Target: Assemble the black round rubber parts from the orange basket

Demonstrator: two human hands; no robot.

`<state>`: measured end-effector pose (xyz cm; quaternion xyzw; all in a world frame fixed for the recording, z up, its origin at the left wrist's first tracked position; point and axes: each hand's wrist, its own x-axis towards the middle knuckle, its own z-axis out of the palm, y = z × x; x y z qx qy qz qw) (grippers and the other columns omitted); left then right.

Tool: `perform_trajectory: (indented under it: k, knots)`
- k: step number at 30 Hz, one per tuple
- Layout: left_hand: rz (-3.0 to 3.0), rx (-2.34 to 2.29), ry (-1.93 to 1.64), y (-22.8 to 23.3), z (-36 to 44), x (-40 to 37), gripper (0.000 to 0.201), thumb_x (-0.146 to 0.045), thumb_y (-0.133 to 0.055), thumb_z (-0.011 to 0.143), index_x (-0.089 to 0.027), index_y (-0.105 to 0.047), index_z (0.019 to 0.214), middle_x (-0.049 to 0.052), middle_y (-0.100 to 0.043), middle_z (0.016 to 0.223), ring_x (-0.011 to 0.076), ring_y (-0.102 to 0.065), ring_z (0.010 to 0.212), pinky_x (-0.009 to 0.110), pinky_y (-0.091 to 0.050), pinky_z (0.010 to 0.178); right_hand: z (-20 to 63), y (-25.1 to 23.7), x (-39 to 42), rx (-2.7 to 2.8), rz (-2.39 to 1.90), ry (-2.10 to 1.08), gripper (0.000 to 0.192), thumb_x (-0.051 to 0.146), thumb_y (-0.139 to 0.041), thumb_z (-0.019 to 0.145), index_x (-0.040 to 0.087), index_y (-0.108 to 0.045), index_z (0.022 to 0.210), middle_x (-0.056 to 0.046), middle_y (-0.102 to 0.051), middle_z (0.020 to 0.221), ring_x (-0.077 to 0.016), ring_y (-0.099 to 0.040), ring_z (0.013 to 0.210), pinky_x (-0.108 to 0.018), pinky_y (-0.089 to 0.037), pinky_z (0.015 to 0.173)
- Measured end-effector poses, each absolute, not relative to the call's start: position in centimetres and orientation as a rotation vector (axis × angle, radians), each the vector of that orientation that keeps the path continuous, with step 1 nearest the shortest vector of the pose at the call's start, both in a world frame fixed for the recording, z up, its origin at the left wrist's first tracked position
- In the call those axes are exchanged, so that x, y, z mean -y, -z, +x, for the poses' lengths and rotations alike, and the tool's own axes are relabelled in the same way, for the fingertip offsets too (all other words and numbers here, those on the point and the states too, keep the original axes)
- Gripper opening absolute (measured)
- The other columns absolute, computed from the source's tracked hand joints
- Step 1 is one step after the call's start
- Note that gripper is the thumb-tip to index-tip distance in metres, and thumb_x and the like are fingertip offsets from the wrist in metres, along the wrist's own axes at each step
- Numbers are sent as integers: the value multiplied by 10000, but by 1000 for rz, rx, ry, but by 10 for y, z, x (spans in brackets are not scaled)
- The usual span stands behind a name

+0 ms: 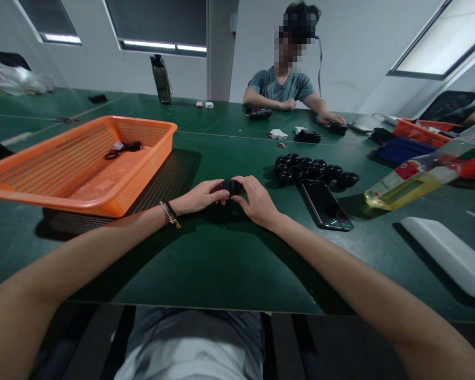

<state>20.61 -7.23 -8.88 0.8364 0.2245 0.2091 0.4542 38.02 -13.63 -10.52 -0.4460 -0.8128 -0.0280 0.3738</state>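
A small black cylindrical part (231, 186) is held between my two hands, just above the green table (221, 269). My left hand (201, 196) pinches its left side with thumb and fingers. From the right, my right hand (257, 201) grips the same part, its fingers curled over the top and the thumb below. What the part is exactly cannot be made out, as the fingers cover some of it. Several glossy black round hollow parts (301, 168) lie grouped to the right of my right hand. A black smartphone (326, 205) rests flat against that group's near side.
An orange perforated basket (129, 192) with a black cable (122, 149) stands at left. On the right are a tilted bottle of yellow liquid (414, 177), a white slab-like object (447, 253) and a blue tray (399, 154). Across sits a person (283, 87) near a power drill (259, 113).
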Motion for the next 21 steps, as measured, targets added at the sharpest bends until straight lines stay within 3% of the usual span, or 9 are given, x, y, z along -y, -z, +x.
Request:
perform_trajectory:
  k: [8, 21]
  knots:
    - [2268, -650, -587, 90, 206, 74, 213, -362, -497, 798, -148, -495, 803, 3, -525, 731, 133, -483, 673, 240, -387, 624, 381, 108, 137, 2063, -1148, 37, 277, 348, -416, 881, 171, -476, 1085, -123, -595, 995, -241, -542, 893, -416, -461, 771]
    - [2354, -620, -681, 89, 206, 78, 302, -405, -487, 781, -128, -506, 902, 51, -526, 872, 170, -484, 790, 277, -382, 723, 377, 110, 140, 1964, -1234, -88, 338, 422, -383, 887, 155, -480, 1069, -136, -615, 1003, -239, -583, 908, -400, -489, 763]
